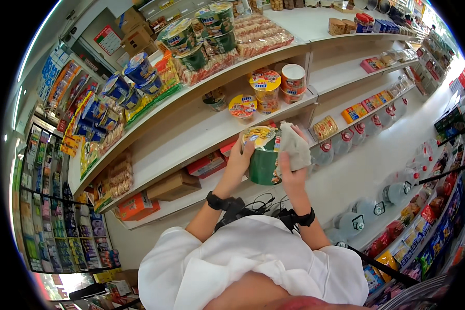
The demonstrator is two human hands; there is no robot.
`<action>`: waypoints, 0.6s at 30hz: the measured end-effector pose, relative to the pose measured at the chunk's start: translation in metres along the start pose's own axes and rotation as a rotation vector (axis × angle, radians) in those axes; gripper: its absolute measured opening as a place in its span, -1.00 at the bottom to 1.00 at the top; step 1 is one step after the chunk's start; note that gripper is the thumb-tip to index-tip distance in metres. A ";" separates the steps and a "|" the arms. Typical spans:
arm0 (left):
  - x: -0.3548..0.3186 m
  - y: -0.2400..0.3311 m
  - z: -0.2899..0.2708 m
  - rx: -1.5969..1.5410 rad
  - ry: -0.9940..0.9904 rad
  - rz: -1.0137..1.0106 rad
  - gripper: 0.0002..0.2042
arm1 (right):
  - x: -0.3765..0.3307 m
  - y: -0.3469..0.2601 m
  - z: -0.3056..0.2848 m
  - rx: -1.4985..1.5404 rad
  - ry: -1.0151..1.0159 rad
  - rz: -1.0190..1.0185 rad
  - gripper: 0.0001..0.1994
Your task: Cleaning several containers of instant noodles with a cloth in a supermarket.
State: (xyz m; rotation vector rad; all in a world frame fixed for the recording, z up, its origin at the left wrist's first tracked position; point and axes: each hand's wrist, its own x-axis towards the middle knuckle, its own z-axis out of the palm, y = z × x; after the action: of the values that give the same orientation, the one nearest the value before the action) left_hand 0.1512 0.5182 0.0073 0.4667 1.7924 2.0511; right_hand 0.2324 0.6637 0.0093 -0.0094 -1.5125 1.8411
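Observation:
A large green instant noodle cup (262, 164) with a printed lid is held in front of my chest, tilted slightly. My left hand (239, 157) is closed around its left side, thumb along the wall near the rim. A light grey cloth (295, 149) is in my right hand (293, 173), pressed to the cup's right side. Just beyond the cup, on the shelf board, stand a noodle cup with an orange lid (243, 106), a stack of yellow-topped noodle cups (266, 88) and a stack of red ones (293, 77).
The top shelf carries green noodle cups (176, 37), blue noodle cups (116, 85) and bagged noodles (258, 35). Cartons (174, 185) sit on the lower shelf. Large water bottles (367, 207) stand on the floor at right, beside a snack rack (423, 227).

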 end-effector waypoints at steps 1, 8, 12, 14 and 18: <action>0.005 0.004 0.002 -0.001 -0.001 -0.073 -0.34 | 0.002 0.008 -0.003 -0.094 -0.019 -0.055 -0.47; 0.025 0.033 -0.023 0.275 -0.286 0.086 -0.02 | 0.022 0.010 0.006 -0.056 0.032 0.178 -0.43; 0.036 0.035 -0.051 0.053 -0.231 0.041 0.06 | 0.043 0.017 0.037 -0.207 -0.018 0.014 -0.40; 0.041 0.031 -0.068 0.016 -0.182 0.122 0.11 | 0.059 0.014 0.060 -0.221 -0.077 0.001 -0.37; 0.056 0.039 -0.115 0.118 -0.124 0.268 0.18 | 0.074 0.011 0.111 -0.390 -0.208 -0.031 -0.29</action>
State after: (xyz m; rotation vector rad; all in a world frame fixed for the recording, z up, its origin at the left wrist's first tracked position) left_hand 0.0441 0.4412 0.0307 0.8916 1.8668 2.0407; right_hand 0.1239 0.6089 0.0658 0.0211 -1.9868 1.5331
